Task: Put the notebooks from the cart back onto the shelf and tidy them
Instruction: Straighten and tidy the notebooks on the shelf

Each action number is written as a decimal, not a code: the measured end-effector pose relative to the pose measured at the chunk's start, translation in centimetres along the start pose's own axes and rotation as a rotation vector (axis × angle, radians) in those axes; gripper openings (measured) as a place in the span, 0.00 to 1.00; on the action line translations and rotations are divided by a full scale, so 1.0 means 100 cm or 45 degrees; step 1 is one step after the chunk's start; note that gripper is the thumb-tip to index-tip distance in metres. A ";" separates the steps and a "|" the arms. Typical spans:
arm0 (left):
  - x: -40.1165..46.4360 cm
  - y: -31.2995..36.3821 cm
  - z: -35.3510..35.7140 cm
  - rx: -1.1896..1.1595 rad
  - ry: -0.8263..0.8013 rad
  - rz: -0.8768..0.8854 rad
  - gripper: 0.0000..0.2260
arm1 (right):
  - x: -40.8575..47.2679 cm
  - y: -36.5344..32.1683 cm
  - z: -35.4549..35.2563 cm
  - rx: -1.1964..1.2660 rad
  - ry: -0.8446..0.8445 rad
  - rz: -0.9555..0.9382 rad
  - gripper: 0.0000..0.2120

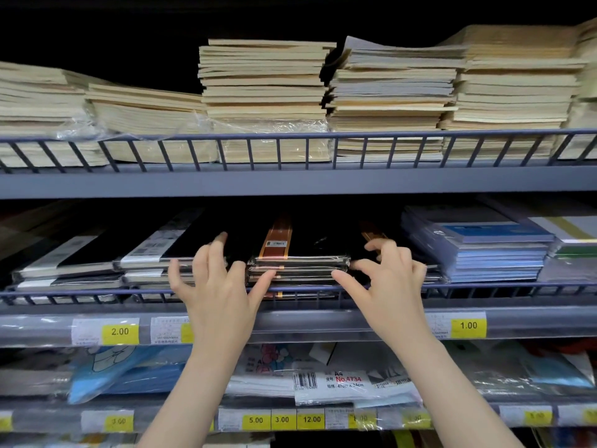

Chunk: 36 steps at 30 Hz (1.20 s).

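A stack of black notebooks point(298, 265) with an orange band, wrapped in clear film, lies on the middle shelf point(484, 291) behind its wire rail. My left hand point(214, 286) rests at the stack's left front corner, fingers spread, fingertips touching the front edge. At the stack's right front corner my right hand point(384, 279) has its fingers curled and spread, thumb against the edge. Neither hand grips anything. The cart is out of view.
More black notebooks point(97, 263) lie to the left, blue ones point(491, 253) to the right. Tall stacks of beige notebooks point(265, 92) fill the upper shelf. Below, wrapped paper packs point(339, 379) sit behind yellow price tags.
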<state>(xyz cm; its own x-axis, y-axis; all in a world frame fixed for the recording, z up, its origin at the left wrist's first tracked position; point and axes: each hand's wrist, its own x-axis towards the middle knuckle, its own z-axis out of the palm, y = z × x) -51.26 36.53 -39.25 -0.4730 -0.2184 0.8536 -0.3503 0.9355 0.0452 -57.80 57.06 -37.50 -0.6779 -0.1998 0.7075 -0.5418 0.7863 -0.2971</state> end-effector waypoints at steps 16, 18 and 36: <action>-0.006 0.009 0.003 -0.188 0.005 -0.128 0.25 | -0.005 -0.007 0.005 0.229 0.023 0.135 0.11; -0.005 0.008 -0.004 -0.174 0.028 -0.171 0.24 | -0.004 -0.006 0.001 0.202 0.057 0.107 0.15; 0.009 0.008 -0.006 -0.191 0.032 -0.108 0.25 | -0.006 0.011 -0.016 0.089 0.076 -0.009 0.24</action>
<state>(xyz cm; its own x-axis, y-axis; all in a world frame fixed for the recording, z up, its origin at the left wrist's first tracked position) -51.43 37.25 -38.15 -0.4256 -0.2930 0.8562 -0.2627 0.9454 0.1930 -57.17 59.02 -37.22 -0.6440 -0.1686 0.7463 -0.5815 0.7417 -0.3342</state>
